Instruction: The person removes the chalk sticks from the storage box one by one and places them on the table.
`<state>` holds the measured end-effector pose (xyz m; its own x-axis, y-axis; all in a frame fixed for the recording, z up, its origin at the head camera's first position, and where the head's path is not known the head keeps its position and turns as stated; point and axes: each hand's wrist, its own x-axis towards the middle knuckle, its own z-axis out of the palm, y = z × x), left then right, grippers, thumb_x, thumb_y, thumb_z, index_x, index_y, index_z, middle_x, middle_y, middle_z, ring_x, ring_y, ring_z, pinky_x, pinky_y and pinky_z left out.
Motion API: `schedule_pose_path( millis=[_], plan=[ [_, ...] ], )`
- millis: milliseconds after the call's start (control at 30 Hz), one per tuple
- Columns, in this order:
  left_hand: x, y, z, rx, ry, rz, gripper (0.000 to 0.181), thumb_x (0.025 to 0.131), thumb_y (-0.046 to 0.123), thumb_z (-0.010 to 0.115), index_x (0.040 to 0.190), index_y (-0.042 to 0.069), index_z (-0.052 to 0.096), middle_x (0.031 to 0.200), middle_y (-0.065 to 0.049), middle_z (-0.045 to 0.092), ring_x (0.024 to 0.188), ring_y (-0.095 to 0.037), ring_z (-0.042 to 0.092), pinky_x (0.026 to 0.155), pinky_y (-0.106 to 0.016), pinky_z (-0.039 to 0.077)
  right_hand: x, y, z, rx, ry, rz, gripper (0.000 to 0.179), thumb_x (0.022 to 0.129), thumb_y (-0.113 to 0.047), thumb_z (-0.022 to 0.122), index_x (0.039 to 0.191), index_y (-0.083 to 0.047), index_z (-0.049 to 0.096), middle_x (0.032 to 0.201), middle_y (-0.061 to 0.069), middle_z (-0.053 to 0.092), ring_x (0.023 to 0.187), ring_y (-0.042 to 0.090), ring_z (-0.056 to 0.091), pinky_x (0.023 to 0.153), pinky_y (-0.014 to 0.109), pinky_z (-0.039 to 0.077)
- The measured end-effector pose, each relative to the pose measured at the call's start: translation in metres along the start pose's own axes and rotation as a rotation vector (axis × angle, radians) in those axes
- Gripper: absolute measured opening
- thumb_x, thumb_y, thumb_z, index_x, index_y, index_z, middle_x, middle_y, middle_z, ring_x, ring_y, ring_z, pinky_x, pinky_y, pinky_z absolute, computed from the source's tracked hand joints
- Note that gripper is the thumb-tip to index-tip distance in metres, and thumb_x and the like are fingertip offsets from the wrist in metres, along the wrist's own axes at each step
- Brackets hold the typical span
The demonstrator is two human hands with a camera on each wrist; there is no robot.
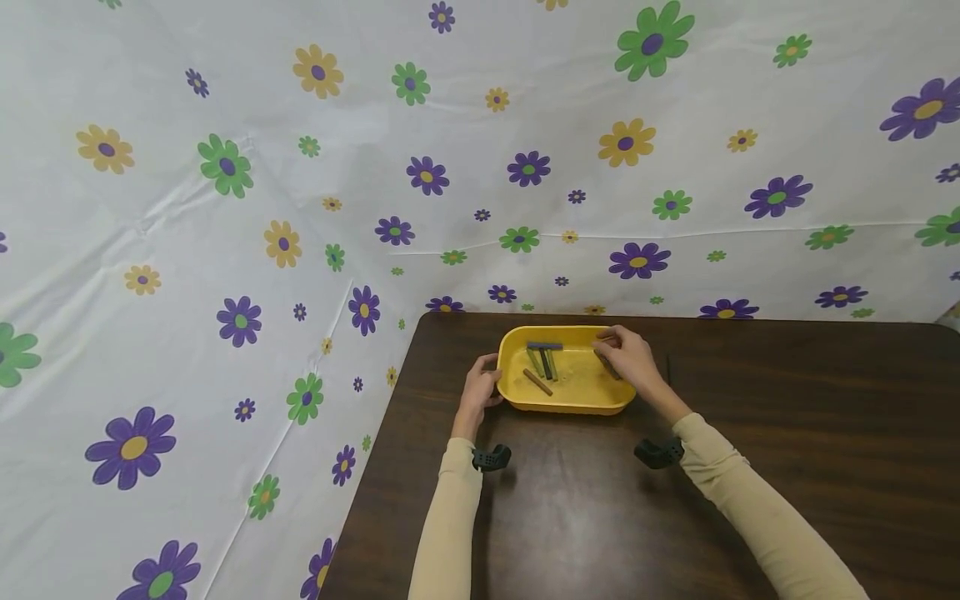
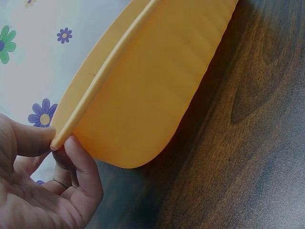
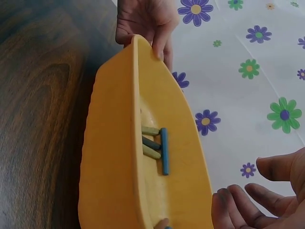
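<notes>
At centre frame my left hand [image 1: 477,388] pinched the yellow oblong plastic tray [image 1: 577,383], likely to steady it, while my right hand [image 1: 630,358], fingers parted, held nothing visible.

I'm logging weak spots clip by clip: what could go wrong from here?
1. The bare left hand pinches just one end of the rounded yellow tray by its rim, so a pull could slide or tip it.
2. The slim blue stick lies across the ends of two short green sticks and a dark stick; a jolt might scatter all four.
3. The bare right hand reaches over the opposite end and could bump the rim.
</notes>
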<state>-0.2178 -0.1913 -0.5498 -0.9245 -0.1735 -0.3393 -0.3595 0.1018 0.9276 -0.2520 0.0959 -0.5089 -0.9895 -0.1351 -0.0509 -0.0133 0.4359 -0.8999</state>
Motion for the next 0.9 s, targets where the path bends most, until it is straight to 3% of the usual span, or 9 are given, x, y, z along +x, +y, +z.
schedule_pose_path(
  millis=[133, 300, 567, 900],
  plan=[
    [0.000, 0.000, 0.000, 0.007, 0.006, -0.004, 0.045, 0.103, 0.013, 0.054, 0.148, 0.013, 0.055, 0.125, -0.020, 0.063, 0.087, -0.024, 0.062, 0.061, -0.026, 0.051, 0.002, 0.001, 0.007, 0.050, -0.029, 0.014, 0.039, 0.105, -0.018, 0.061, 0.132, 0.011, 0.059, 0.114, 0.028, 0.067, 0.102, 0.043, 0.068, 0.079, 0.041, 0.060],
    [0.000, 0.000, 0.001, 0.010, 0.012, -0.003, 0.044, 0.103, 0.014, 0.054, 0.147, 0.013, 0.056, 0.125, -0.020, 0.063, 0.089, -0.025, 0.062, 0.063, -0.027, 0.052, 0.003, -0.001, 0.018, 0.090, -0.045, 0.019, 0.039, 0.105, -0.015, 0.060, 0.132, 0.013, 0.057, 0.115, 0.029, 0.066, 0.109, 0.045, 0.066, 0.090, 0.053, 0.057],
    [-0.002, -0.001, 0.001, 0.018, 0.010, 0.042, 0.041, 0.106, 0.013, 0.052, 0.147, 0.010, 0.054, 0.120, -0.023, 0.061, 0.082, -0.025, 0.061, 0.061, -0.025, 0.052, 0.005, -0.004, 0.028, 0.131, -0.067, 0.012, 0.039, 0.105, -0.013, 0.060, 0.133, 0.014, 0.056, 0.118, 0.030, 0.065, 0.109, 0.047, 0.065, 0.090, 0.053, 0.057],
    [-0.001, -0.003, 0.001, 0.006, 0.015, 0.043, 0.041, 0.105, 0.013, 0.053, 0.146, 0.010, 0.055, 0.115, -0.020, 0.063, 0.080, -0.021, 0.060, 0.061, -0.026, 0.052, 0.006, -0.002, 0.045, 0.149, -0.097, 0.049, 0.041, 0.105, -0.015, 0.060, 0.135, 0.013, 0.056, 0.120, 0.031, 0.065, 0.111, 0.047, 0.065, 0.092, 0.055, 0.055]
  ],
)
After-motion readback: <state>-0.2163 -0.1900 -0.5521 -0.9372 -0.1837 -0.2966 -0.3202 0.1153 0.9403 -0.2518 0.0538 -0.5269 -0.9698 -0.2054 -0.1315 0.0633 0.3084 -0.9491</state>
